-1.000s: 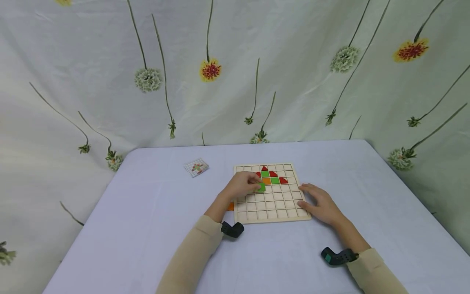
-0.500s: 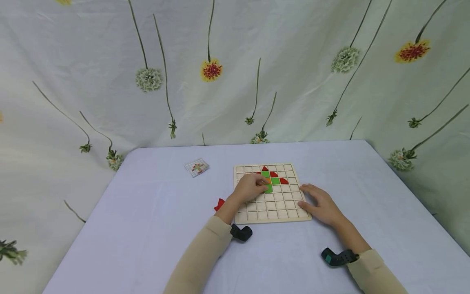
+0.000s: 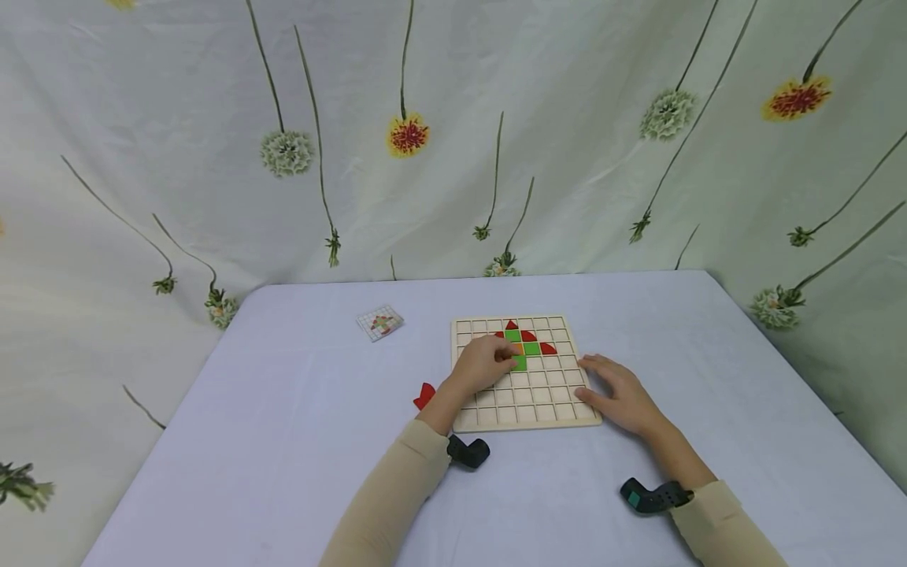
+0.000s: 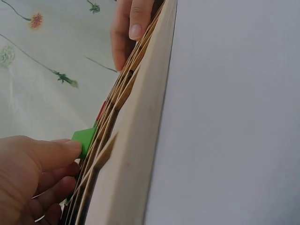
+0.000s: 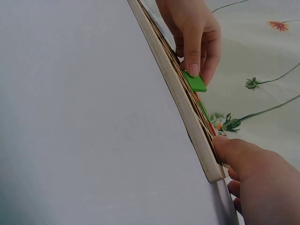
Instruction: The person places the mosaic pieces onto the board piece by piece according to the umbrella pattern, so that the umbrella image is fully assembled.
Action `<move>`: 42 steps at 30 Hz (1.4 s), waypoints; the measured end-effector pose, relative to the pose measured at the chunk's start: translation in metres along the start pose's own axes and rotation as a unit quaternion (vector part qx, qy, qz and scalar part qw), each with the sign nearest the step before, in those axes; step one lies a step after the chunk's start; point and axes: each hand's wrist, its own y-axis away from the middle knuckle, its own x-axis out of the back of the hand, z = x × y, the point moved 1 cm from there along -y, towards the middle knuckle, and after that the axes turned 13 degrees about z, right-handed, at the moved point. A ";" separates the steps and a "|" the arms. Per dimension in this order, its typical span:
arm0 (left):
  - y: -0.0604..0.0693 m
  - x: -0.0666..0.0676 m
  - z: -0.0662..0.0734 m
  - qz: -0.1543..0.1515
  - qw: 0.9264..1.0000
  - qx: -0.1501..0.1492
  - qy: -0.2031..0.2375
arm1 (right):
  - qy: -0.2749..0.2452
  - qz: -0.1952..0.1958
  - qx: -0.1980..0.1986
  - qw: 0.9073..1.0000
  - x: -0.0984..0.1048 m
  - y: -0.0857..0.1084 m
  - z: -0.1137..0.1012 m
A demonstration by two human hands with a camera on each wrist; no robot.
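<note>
In the head view, my left hand (image 3: 484, 362) is over the middle of a pale wooden grid board (image 3: 524, 397). Its thumb and fingers pinch a green square tile (image 5: 197, 83), which stands tilted above the grid in the right wrist view. Set in the board are red rounded tiles (image 3: 548, 348), a red triangle tile (image 3: 512, 324), other green squares (image 3: 531, 348) and an orange tile partly hidden behind my fingers. My right hand (image 3: 620, 391) rests at the board's right edge, fingers spread, with the thumb (image 5: 229, 146) touching the rim in the right wrist view.
Left of the board, red pieces (image 3: 424, 394) lie partly behind my left forearm. A small pattern card (image 3: 380, 323) with a coloured grid picture lies farther back on the white tablecloth (image 3: 305, 417). A flower-printed cloth (image 3: 567, 157) hangs behind the table.
My left hand has moved slightly right with the green tile, then nearly stopped. Its forearm shifted, uncovering red pieces and hiding an orange one. My right hand has stayed put.
</note>
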 end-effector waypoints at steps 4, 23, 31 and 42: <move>0.001 -0.001 -0.001 0.001 1.000 -0.011 -0.006 | 0.001 0.000 -0.001 1.000 0.001 0.000 -0.001; 0.001 0.003 -0.001 -0.001 0.999 -0.026 -0.021 | -0.008 0.004 0.005 1.000 0.000 0.000 -0.002; 0.002 0.004 0.000 -0.018 1.000 -0.010 -0.016 | -0.008 0.004 -0.003 1.000 0.000 0.000 -0.002; 0.006 0.010 -0.003 -0.013 1.000 -0.014 -0.016 | -0.008 -0.004 -0.009 1.000 0.001 0.000 -0.003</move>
